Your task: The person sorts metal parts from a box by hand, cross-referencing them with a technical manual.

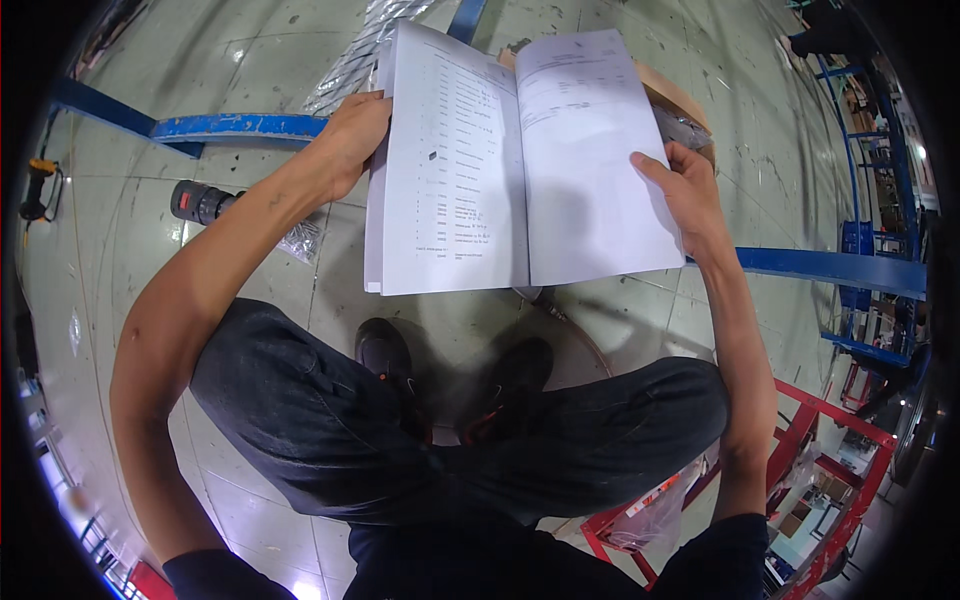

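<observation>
An open booklet (590, 200) of white printed pages is held up in front of me, above my knees. My left hand (352, 140) grips its left edge, with the fingers hidden behind the pages. At the right edge my right hand (683, 190) pinches the page, thumb on the front and the other fingers behind. The left page carries columns of small print and a few handwritten marks; the right page is mostly blank, with some lines near the top. Shadows fall across both pages.
Blue metal bars (240, 127) run across on both sides behind the booklet. A dark cylindrical tool (203, 202) lies on the tiled floor by my left forearm. An opened cardboard box (672, 98) sits behind the booklet. To the lower right stands a red metal frame (835, 415).
</observation>
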A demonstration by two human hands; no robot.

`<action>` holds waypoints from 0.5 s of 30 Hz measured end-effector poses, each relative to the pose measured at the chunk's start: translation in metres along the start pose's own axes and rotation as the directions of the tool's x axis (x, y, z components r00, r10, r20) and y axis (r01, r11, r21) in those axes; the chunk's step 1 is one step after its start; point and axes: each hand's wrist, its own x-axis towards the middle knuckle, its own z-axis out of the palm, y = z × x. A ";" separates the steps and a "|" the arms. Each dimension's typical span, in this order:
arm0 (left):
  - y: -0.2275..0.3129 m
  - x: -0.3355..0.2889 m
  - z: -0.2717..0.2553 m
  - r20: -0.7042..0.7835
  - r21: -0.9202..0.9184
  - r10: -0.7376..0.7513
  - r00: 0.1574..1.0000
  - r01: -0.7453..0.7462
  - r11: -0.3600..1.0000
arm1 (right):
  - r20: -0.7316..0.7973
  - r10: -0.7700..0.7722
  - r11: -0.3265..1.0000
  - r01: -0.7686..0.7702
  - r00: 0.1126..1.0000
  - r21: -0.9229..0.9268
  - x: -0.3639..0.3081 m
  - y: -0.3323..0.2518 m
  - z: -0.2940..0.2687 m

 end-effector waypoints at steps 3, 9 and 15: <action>0.003 0.000 -0.003 -0.008 0.003 -0.049 0.999 0.049 0.999 | -0.063 0.001 0.999 -0.003 0.998 -0.040 0.004 0.014 -0.011; 0.010 -0.005 0.001 -0.026 -0.078 -0.021 0.999 0.019 0.997 | -0.099 0.012 0.997 -0.019 0.995 -0.069 0.008 0.028 -0.013; 0.014 -0.008 0.004 0.006 -0.080 0.064 0.998 -0.064 0.995 | -0.032 0.034 0.999 -0.034 0.999 -0.006 0.002 0.018 0.000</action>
